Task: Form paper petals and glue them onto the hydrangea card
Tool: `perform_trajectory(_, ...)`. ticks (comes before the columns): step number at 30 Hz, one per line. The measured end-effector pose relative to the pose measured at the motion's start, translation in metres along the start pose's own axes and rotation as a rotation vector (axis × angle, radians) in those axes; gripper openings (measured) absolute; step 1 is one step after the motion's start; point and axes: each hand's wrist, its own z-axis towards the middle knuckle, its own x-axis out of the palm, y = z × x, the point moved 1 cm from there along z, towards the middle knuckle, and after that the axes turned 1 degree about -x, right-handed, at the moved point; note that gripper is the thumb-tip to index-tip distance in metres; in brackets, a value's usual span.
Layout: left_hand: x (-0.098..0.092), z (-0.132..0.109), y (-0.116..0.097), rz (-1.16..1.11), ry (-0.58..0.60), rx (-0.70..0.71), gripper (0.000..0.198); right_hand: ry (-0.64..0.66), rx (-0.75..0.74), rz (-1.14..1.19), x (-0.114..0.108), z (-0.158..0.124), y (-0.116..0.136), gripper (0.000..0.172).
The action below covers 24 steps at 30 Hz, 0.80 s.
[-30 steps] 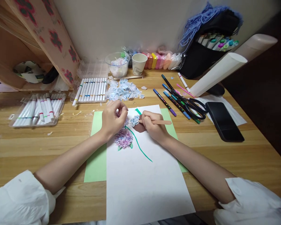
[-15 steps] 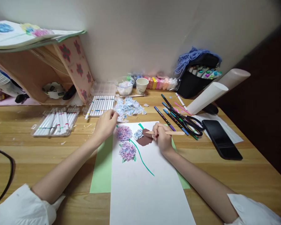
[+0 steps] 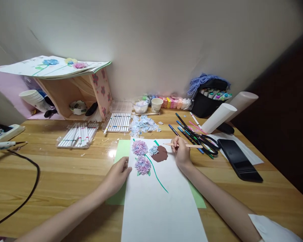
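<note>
A white sheet [image 3: 161, 208] lies over green paper [image 3: 121, 151]. On it are two pink-purple paper flowers [image 3: 142, 165] with green leaves, a green stem and a brown round patch [image 3: 160, 154] with a blue paper cluster [image 3: 154, 150] at its left side. My right hand [image 3: 182, 151] is closed on a flat wooden stick [image 3: 192, 146], whose tip is above the patch's upper right. My left hand [image 3: 121, 173] rests at the sheet's left edge, fingers curled together; what they hold, if anything, is hidden.
Blue paper scraps [image 3: 143, 124] lie behind the sheet, near a paper cup [image 3: 157, 105] and a bowl [image 3: 140, 107]. Marker cases [image 3: 78, 135] stand left. Pens, scissors [image 3: 209, 143] and a phone [image 3: 238, 159] lie right. A black cable [image 3: 36, 181] curves at far left.
My left hand has come back from the blue scraps to the sheet's left edge. My right hand, still with the stick, has shifted slightly right of the patch. The camera view has tilted up.
</note>
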Motion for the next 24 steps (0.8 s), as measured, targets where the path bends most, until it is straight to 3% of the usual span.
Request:
perform_trajectory(3,-0.016,0.016,0.002,0.056,-0.039,0.063,0.032,0.068,-0.036,0.004,-0.005,0.004,0.017,0.022)
perform_trajectory(7,-0.033,0.043,0.000,0.125,0.048,0.148,0.034,0.117,-0.053,0.006,-0.013,0.002,0.033,0.022)
perform_trajectory(12,-0.028,0.069,-0.019,0.188,0.134,0.259,0.028,0.209,0.022,-0.029,-0.024,-0.014,0.021,0.025)
perform_trajectory(17,-0.025,0.077,-0.035,0.255,0.165,0.364,0.024,0.224,0.060,-0.029,-0.033,-0.022,0.011,0.024)
perform_trajectory(22,-0.044,0.075,-0.021,0.279,0.134,0.389,0.027,0.146,-0.026,-0.077,-0.037,-0.005,0.028,0.011)
perform_trajectory(24,-0.055,0.072,-0.009,0.250,0.116,0.368,0.026,0.198,-0.052,-0.134,-0.036,0.006,0.033,0.019)
